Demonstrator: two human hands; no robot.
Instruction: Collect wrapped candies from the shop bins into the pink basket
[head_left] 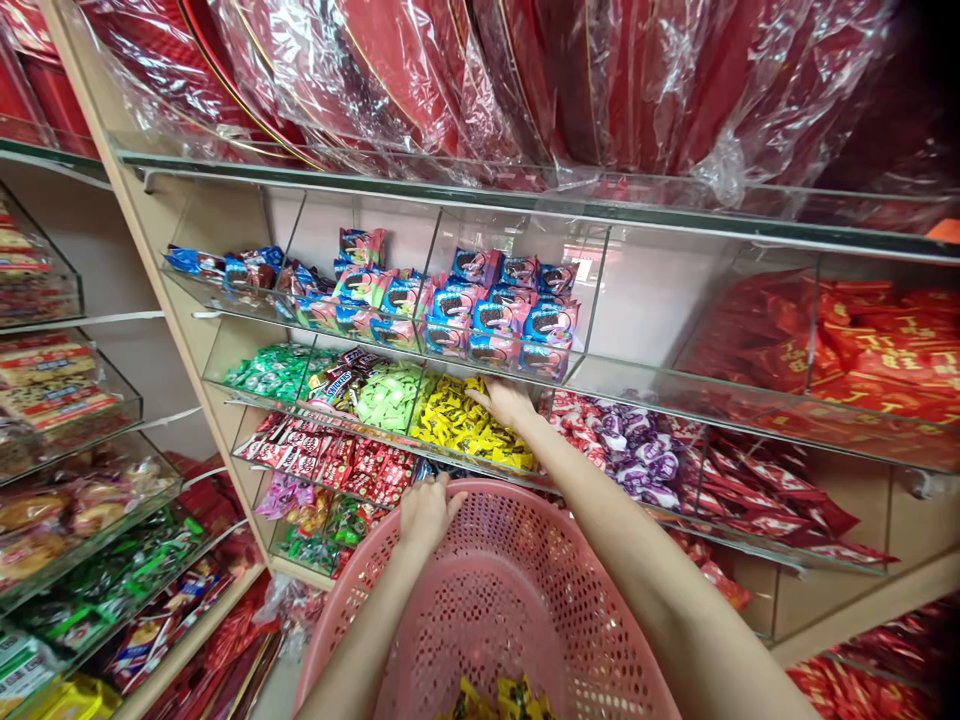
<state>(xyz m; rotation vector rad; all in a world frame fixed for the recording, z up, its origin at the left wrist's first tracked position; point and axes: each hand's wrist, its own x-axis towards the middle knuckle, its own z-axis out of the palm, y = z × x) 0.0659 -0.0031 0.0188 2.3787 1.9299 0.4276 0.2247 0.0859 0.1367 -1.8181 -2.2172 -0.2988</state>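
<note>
A pink perforated plastic basket (480, 580) tilts toward the shelf, with several yellow wrapped candies (517, 700) at its bottom. My left hand (424, 515) grips its far rim, fingers bent over the edge. In a clear shelf bin above the basket lies a pile of yellow wrapped candies (450, 425). My right hand (506, 402) reaches over the right side of that pile, its visible fingers stretched out and touching the wrappers. Part of its fingers is hidden from me.
Green-wrapped candies (390, 397) lie left of the yellow pile, purple ones (637, 450) to the right. Above are a clear shelf edge (480, 355) and blue-and-pink cookie packs (499, 315). Red packets (892, 350) fill the right bins; plastic-wrapped red items (487, 80) stand on top.
</note>
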